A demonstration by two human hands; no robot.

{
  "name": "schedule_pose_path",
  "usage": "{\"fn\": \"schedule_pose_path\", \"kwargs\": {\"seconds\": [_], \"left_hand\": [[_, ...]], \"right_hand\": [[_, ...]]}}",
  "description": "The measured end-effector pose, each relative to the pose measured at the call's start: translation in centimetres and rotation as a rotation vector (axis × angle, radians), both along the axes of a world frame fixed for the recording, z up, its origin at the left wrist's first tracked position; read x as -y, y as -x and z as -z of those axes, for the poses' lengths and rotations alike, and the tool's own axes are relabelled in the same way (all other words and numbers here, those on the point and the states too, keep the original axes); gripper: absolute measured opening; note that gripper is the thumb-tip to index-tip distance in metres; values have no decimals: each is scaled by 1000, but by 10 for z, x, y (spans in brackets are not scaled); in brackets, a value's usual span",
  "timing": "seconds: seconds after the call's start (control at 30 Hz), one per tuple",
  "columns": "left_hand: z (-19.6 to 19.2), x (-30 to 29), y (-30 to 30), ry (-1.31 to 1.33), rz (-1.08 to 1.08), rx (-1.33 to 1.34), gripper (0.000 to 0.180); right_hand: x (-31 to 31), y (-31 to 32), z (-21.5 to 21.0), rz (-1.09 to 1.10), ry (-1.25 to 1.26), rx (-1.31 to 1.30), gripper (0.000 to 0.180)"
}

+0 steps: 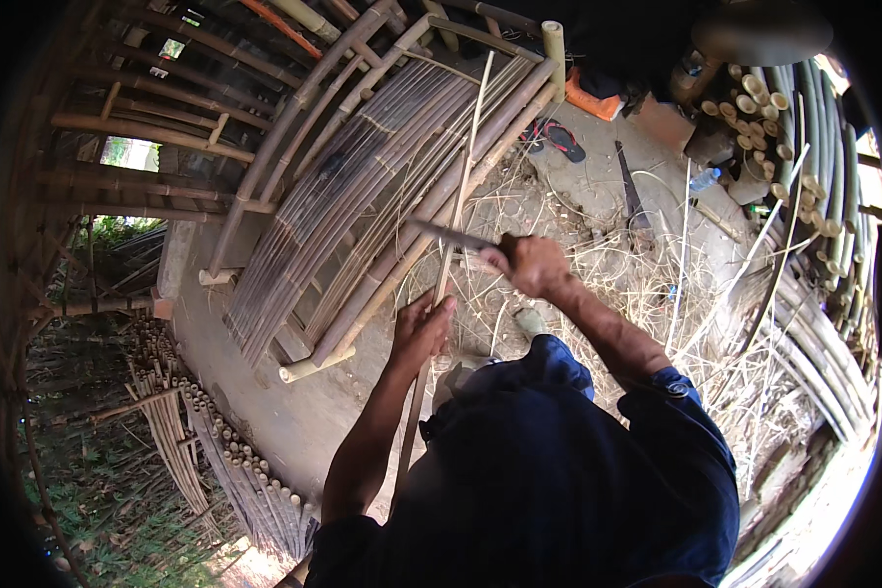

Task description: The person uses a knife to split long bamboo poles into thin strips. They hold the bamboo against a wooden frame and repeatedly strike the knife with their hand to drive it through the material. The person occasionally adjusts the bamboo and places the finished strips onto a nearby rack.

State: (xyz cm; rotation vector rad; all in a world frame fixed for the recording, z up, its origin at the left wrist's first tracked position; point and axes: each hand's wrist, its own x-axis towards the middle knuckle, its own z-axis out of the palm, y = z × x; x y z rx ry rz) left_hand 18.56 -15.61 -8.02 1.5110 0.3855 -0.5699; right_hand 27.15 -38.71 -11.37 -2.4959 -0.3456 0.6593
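A long, thin bamboo strip (472,137) runs from beside my body up and away, its far end over the bamboo bench (338,211). My left hand (423,328) is closed around it below the middle. In my right hand (537,265) is the handle of a knife, gripped firmly. The dark knife blade (453,234) points left and crosses the strip above my left hand, its tip over the bench's front rail. Whether the edge is cutting into the strip I cannot tell.
Pale bamboo shavings (598,265) litter the floor. A long dark blade-like tool (631,191), flip-flops (562,140) and a plastic bottle (704,179) lie farther off. Bundled bamboo poles (833,186) stand at the right, with more cut poles (235,451) at lower left.
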Motion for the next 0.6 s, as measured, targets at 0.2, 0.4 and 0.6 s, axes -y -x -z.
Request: {"fn": "schedule_pose_path", "kwargs": {"seconds": [0.2,0.4,0.6], "left_hand": [[-3,5,-22,-141,28,111,24],[-59,-15,37,-130,266,200,41],[-74,-58,70,49,117,31,47]], "right_hand": [[-48,50,17,-22,-299,220,66],[18,-49,53,277,17,214,75],[-39,-19,-6,59,-37,363,77]]}}
